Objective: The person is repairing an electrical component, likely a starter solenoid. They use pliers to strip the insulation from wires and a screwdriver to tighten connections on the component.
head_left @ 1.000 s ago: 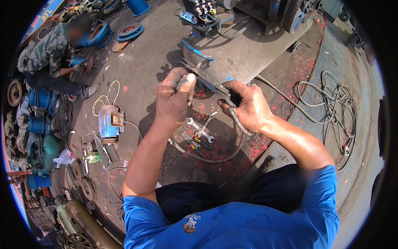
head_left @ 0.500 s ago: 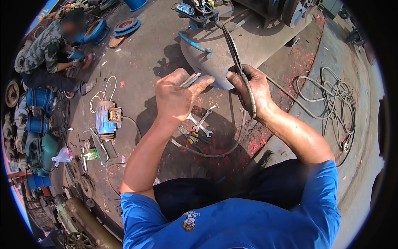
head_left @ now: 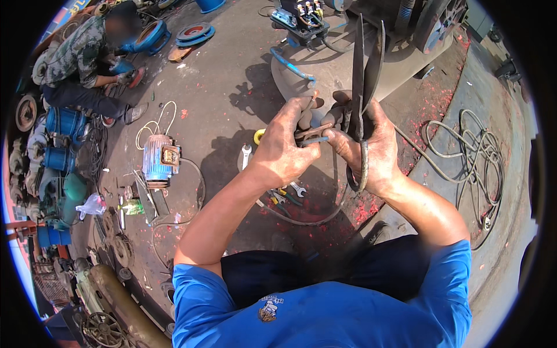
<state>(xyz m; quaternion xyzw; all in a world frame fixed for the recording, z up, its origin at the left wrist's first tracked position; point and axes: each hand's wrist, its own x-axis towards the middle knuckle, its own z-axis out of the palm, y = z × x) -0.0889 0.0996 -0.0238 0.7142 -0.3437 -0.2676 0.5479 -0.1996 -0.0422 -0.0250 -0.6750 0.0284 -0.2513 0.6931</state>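
Observation:
My right hand (head_left: 380, 148) is closed around the handles of large dark shears (head_left: 358, 69). Their blades point up and stand apart. Close beside it, my left hand (head_left: 281, 151) is curled around several short cable wires (head_left: 315, 140), one of them blue and others brownish. My right thumb reaches to the wire ends and seems to touch them. Below the hands a grey cable (head_left: 307, 223) loops over the ground. Wrenches (head_left: 298, 189) and pliers (head_left: 279, 197) lie under my left forearm, partly hidden. A yellow ring (head_left: 259, 136) shows beside my left hand.
A blue electric motor (head_left: 158, 162) with an uncovered terminal box stands left. Ahead are a grey tank (head_left: 296, 64) and a black electrical unit (head_left: 299, 26). Coiled cable (head_left: 481, 156) lies right. A person (head_left: 87, 64) sits far left among machine parts.
My hands have come together, and the shears have turned more upright with their blades spread. My right thumb has moved over to the wires. The view has shifted slightly left.

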